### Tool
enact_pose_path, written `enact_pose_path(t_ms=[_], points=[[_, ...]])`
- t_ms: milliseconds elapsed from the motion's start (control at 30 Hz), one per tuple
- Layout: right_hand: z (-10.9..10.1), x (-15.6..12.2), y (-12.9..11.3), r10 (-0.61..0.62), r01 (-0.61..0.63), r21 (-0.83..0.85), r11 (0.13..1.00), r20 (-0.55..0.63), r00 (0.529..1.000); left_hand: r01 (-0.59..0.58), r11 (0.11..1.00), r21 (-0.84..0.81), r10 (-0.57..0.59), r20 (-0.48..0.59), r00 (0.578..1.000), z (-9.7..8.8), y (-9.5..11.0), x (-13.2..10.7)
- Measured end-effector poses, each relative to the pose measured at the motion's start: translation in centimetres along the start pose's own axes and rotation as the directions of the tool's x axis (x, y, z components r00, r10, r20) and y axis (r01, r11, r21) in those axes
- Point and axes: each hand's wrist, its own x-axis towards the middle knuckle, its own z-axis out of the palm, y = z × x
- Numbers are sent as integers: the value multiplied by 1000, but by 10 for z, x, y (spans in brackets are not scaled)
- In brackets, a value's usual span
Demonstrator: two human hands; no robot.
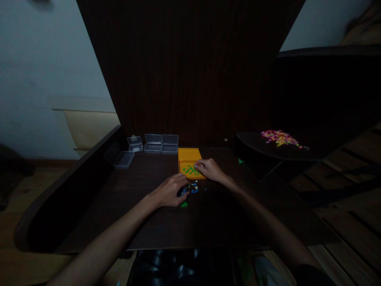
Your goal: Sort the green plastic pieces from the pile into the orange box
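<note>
A yellow box (189, 154) lies with its lid folded back on the dark table, and small green pieces (189, 170) are scattered inside it. My right hand (210, 171) reaches over the box's right side, its thumb and fingers pinched together at the green pieces; what is between the fingertips is too small to make out. Just in front of the box, my left hand (172, 191) rests with thumb and fingers curved apart around small blue and pale pieces (194, 190). A few green bits (184, 204) lie below its thumb.
Hinged clear plastic cases (161, 148), a smaller clear case (135, 145) and a shallow clear tray (124, 160) stand at the back left. A heap of pink and yellow pieces (280, 138) lies on a raised side shelf (253, 143). The table has a raised left edge (74, 182).
</note>
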Motion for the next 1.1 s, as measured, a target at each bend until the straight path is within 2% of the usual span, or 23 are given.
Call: enact_pose_path(t_ms=[67,200,400,500,633,733,833,967,1100], points=[[1,6,-2,18,-14,-143,990,24,1000,13,1000,-13,-12,80,997,0,2,0],[5,15,-7,73,-46,-321,946,73,995,45,999,-9,-43,150,988,1,3,0],[5,17,-10,106,-54,-412,909,105,989,50,999,-1,-49,186,981,0,0,0],[-2,15,-10,75,-33,-373,927,97,992,45,999,-11,-42,184,982,-4,-3,-1],[-6,1,-12,-47,57,-176,983,61,997,50,999,-17,-46,178,983,-8,-7,-2],[-1,-17,-18,-182,183,7,983,121,976,61,998,-30,-55,170,984,-10,-10,-3],[5,-36,-29,-283,260,125,957,233,930,57,996,-62,-47,159,986,-11,-12,-3],[11,-49,-42,-335,315,116,942,295,895,49,994,-99,-33,157,987,-11,-9,-3],[14,-50,-45,-332,339,31,940,301,894,64,992,-108,-43,186,982,-8,-6,-2]])
